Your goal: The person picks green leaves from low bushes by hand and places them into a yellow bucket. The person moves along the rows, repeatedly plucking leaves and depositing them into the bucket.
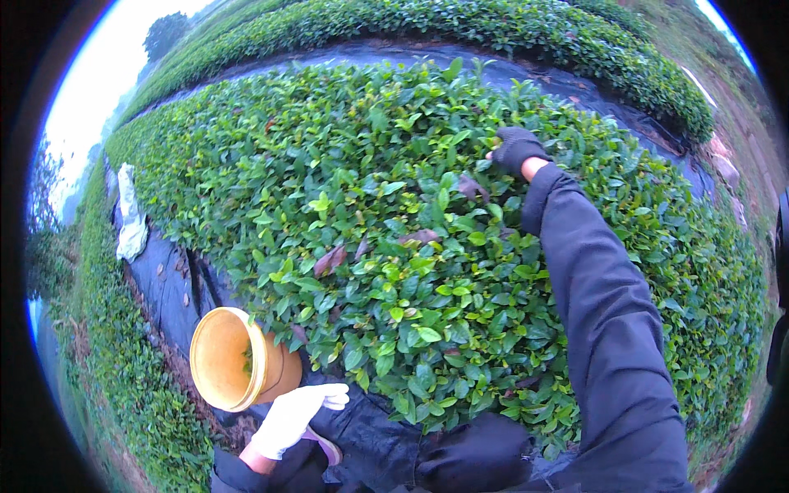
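Observation:
My right hand [516, 149], in a black glove on a black sleeve, reaches far out over the top of a wide green tea bush [386, 246]. Its fingers are curled into the leaves at the bush's far side. My left hand [296, 415], in a white glove, hangs low beside the bush, just below and right of a yellow-orange round container [234, 359]. The container is tilted, with its open mouth facing me and a few green leaves inside. Whether the left hand touches it is unclear.
Black ground sheet [168, 283] runs along the bush's left side and behind it [526, 78]. A white sack [128, 215] lies on it at the left. More hedge rows stand at the back [493, 25] and at the lower left [123, 386].

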Demonstrator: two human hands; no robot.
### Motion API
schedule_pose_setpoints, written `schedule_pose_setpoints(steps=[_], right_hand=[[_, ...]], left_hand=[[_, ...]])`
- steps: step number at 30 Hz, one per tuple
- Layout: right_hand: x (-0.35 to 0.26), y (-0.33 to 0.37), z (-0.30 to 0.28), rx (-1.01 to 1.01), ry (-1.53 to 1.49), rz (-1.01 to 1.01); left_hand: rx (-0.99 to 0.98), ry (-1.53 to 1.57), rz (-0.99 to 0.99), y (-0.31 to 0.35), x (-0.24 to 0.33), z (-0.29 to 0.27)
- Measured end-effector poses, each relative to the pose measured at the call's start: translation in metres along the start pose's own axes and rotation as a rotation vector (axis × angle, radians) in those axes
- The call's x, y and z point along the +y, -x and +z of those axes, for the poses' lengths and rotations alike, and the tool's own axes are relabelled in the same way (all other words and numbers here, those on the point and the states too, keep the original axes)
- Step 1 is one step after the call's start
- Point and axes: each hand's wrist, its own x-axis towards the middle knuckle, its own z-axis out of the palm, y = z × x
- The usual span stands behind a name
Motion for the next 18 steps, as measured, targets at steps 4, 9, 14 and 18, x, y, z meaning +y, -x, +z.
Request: schedule_pose_setpoints(steps=[4,9,14,18], right_hand=[[0.019,0.002,0.017,0.188,0.014,-0.124],[0.011,0.023,0.017,0.119,0.011,-0.071],[0.017,0.052,0.018,0.116,-0.055,0.046],[0.021,0.075,0.04,-0.026,-1.058,0.141]], left_hand=[[-0.024,0.032,0.002,-0.005,-0.006,-0.017],[0.066,0.092,0.036,-0.01,-0.012,-0.04],[0.169,-0.071,0.083,-0.007,-0.015,-0.085],[0.506,-0.785,0.138,-0.005,-0.045,-0.131]])
